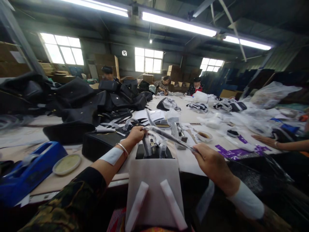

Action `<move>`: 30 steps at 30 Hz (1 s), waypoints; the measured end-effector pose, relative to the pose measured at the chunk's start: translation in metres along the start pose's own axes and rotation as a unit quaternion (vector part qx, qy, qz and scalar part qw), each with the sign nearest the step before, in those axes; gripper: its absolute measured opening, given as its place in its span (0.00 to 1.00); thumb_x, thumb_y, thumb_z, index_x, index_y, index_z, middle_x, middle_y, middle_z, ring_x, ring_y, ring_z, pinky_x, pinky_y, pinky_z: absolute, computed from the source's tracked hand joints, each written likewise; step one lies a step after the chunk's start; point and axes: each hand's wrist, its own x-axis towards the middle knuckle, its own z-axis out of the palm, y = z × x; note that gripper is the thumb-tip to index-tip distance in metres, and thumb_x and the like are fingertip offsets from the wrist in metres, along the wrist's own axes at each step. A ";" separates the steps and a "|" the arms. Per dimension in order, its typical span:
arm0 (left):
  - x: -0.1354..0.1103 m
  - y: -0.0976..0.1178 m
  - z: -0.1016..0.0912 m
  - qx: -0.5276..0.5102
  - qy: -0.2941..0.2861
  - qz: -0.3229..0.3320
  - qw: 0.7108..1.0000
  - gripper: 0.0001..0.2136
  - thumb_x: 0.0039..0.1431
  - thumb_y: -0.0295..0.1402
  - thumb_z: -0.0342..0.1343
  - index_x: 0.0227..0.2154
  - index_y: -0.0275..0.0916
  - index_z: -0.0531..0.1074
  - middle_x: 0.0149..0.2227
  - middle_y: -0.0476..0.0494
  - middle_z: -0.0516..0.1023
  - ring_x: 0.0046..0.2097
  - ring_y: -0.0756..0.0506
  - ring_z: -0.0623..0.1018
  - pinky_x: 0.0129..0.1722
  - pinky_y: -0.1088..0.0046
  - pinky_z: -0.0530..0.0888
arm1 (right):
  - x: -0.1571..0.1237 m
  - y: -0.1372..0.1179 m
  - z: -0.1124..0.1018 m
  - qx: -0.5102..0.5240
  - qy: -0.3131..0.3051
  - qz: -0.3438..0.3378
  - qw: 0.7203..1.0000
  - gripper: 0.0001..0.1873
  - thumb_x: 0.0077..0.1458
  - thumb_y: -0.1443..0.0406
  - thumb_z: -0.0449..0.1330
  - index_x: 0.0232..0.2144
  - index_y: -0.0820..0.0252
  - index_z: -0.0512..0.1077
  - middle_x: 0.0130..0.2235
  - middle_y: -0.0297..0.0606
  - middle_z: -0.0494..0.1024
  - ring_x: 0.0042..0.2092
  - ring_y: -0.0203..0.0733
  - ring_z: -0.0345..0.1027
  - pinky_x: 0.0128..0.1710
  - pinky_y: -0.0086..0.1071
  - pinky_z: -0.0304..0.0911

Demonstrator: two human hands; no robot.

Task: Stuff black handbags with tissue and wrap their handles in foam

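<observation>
Stretched between my two hands is a dark strap (167,134) covered in translucent wrap. My left hand (135,135) is closed on its left end, and my right hand (213,162) pinches the other end, lower and to the right. Beneath the strap, a black bag (154,154) shows metal fittings and wrapped pieces at its top. A pale flat board (154,174) stands against the bag's near side, at the table edge in front of me. Two white foam strips (172,203) lie slanted on the board. The bag's lower part is hidden.
A blue tape dispenser (31,174) and a round lid (67,164) lie at left. Black bags (79,100) are piled behind them. A small bowl (204,136) stands right of centre, near purple tape (238,153). A co-worker's hand (265,141) rests at right; other people sit across the table.
</observation>
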 end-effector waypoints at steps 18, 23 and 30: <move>-0.020 0.026 0.023 -0.059 -0.090 -0.014 0.994 0.09 0.64 0.33 0.55 0.37 0.33 0.76 0.34 0.37 0.84 0.33 0.44 0.82 0.32 0.70 0.78 | 0.052 -0.075 -0.032 0.601 -0.028 0.153 0.784 0.10 0.63 0.57 0.59 0.32 0.54 0.73 0.22 0.23 0.48 0.20 0.30 0.24 0.16 0.31 0.37; -0.032 0.021 0.024 -0.002 -0.108 -0.011 0.994 0.07 0.59 0.31 0.58 0.33 0.33 0.78 0.32 0.43 0.82 0.33 0.47 0.80 0.35 0.72 0.75 | 0.066 -0.092 -0.048 0.612 0.020 0.121 0.782 0.12 0.67 0.63 0.54 0.33 0.53 0.74 0.23 0.24 0.52 0.20 0.31 0.25 0.17 0.30 0.39; -0.040 0.039 0.020 0.131 -0.005 0.072 0.989 0.03 0.52 0.28 0.62 0.31 0.37 0.78 0.31 0.45 0.77 0.41 0.41 0.77 0.47 0.65 0.73 | 0.099 -0.107 -0.036 0.684 0.003 0.159 0.712 0.09 0.61 0.62 0.64 0.31 0.58 0.71 0.23 0.22 0.61 0.17 0.24 0.44 0.15 0.22 0.49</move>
